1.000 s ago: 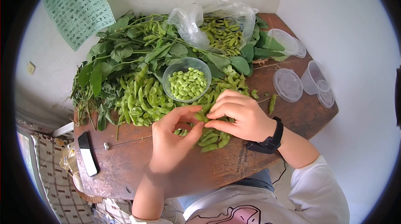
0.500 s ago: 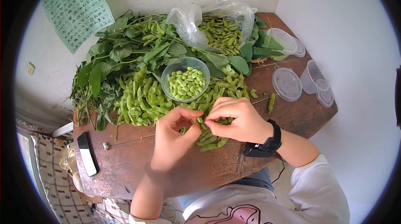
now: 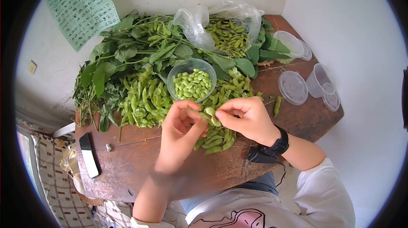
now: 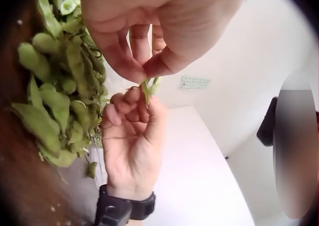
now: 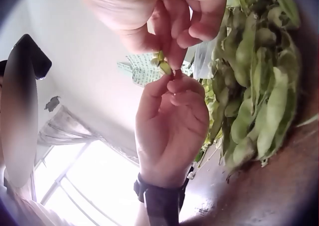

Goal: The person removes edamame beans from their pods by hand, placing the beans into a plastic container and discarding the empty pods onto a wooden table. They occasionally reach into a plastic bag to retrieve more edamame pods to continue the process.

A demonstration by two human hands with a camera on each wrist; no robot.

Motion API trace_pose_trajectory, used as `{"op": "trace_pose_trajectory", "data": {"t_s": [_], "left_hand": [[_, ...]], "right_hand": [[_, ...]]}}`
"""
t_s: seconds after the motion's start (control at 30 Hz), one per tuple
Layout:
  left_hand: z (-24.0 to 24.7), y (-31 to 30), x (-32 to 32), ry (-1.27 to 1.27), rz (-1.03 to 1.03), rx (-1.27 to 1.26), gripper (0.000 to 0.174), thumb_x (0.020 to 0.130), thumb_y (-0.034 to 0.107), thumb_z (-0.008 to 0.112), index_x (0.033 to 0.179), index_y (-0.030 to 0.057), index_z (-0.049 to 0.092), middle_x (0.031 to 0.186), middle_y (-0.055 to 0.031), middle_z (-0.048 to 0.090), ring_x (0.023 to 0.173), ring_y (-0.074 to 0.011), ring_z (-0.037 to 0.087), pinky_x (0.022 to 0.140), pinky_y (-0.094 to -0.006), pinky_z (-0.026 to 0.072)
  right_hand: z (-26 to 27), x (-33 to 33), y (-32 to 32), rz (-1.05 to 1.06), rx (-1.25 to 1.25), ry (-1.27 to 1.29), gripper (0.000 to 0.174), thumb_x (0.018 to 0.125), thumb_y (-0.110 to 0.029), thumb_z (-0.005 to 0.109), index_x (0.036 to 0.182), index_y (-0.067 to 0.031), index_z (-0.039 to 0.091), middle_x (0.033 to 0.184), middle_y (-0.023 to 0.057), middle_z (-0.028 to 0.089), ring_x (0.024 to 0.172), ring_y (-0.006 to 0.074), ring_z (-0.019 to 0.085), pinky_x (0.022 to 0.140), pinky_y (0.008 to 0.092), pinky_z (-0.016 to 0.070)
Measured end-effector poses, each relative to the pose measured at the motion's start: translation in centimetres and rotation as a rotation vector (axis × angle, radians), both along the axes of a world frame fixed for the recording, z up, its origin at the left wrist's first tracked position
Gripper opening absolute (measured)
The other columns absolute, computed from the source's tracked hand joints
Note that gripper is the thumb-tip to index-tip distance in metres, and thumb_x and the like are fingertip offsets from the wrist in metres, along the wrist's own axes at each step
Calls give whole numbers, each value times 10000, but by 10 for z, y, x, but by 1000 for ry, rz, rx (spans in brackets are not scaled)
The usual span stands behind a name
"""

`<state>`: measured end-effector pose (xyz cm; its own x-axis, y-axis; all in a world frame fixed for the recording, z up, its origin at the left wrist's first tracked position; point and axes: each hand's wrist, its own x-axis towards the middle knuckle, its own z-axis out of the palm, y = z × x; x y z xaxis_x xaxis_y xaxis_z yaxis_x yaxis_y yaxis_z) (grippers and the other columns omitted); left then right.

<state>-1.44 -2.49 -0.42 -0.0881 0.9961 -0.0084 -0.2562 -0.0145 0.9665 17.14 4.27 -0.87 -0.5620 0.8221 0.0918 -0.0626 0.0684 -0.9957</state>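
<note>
Between both hands, over the heap, is a green soybean pod (image 3: 214,120), split open with pale inner surfaces showing. My left hand (image 3: 179,132) pinches its left end between thumb and fingertips. On the other side, thumb and forefinger of my right hand (image 3: 250,121) grip the pod. The right wrist view shows the opened pod (image 5: 164,65) at the meeting fingertips. Just beyond the hands stands a clear round bowl (image 3: 169,84) with shelled green beans (image 3: 191,85) in it. Unshelled pods (image 3: 221,142) lie under and around the hands.
Leafy soybean stalks (image 3: 123,51) cover the back of the wooden table (image 3: 131,155). A plastic bag (image 3: 195,30) of pods lies among them. At right are a clear tub (image 3: 316,81), lids (image 3: 293,87) and a single pod (image 3: 277,106). A phone (image 3: 89,158) lies at left.
The pod between my hands now shows split open and larger in view. My right hand has shifted slightly right, and the left hand's fingers have spread and risen a little.
</note>
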Motion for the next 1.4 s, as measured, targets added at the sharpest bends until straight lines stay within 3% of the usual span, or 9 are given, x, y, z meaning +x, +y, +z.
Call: {"op": "trace_pose_trajectory", "data": {"t_s": [0.07,0.13,0.23,0.67,0.77,0.9,1.0,1.2,1.4], "left_hand": [[-1,0,0,42,24,-1,242,866,-61,649,1077,25,566,934,-14,620,828,-107,628,682,-249,528],[-9,1,-3,465,87,124,188,867,-33,691,1031,16,614,1004,-31,624,865,-114,641,674,-242,548],[-4,0,-4,644,82,234,142,851,0,732,978,18,670,1045,-46,621,876,-115,645,664,-238,555],[3,0,-4,741,132,270,134,833,0,743,956,22,694,1068,-43,631,824,-88,621,581,-202,509],[-2,7,-8,707,413,363,174,839,22,746,1011,39,730,1029,-62,647,719,-92,584,506,-188,436],[-7,16,-22,982,468,399,311,843,64,757,1151,90,727,1028,-21,663,701,-106,525,498,-237,385],[-1,17,-9,845,538,330,346,831,94,775,1169,81,705,1023,-9,679,680,-110,496,515,-235,382],[5,-1,-14,836,100,268,224,844,91,775,1045,23,701,898,5,691,683,-53,525,562,-198,447],[1,-2,-11,668,105,223,219,842,66,784,1029,-1,690,920,-30,702,780,-87,622,649,-214,496]], "right_hand": [[2,0,0,-24,16,-1,122,921,-45,690,975,63,708,861,34,697,784,55,622,677,209,502],[5,1,0,-49,58,-56,133,921,-60,697,978,59,709,851,29,697,772,54,626,662,207,499],[4,-2,-2,-86,127,-91,130,914,-70,704,967,48,717,822,22,700,749,48,624,642,207,495],[1,-4,-3,-142,410,-169,82,867,-61,735,869,19,716,698,31,678,627,66,608,570,231,474],[-2,-5,-2,-180,392,-184,77,860,-56,738,844,13,707,672,27,662,601,65,593,549,234,463],[-2,-5,-2,-146,379,-212,84,851,-49,742,823,13,692,655,29,645,576,74,584,530,237,453],[-1,-5,-2,-147,410,-216,76,850,-42,737,823,12,691,659,33,643,571,84,584,526,242,453],[1,-3,1,-68,579,-153,88,861,-75,732,914,-10,708,719,64,668,574,103,597,529,264,458],[-1,-5,-2,-14,424,-46,140,867,-88,742,984,-15,721,796,69,703,640,111,629,581,264,498]]}}
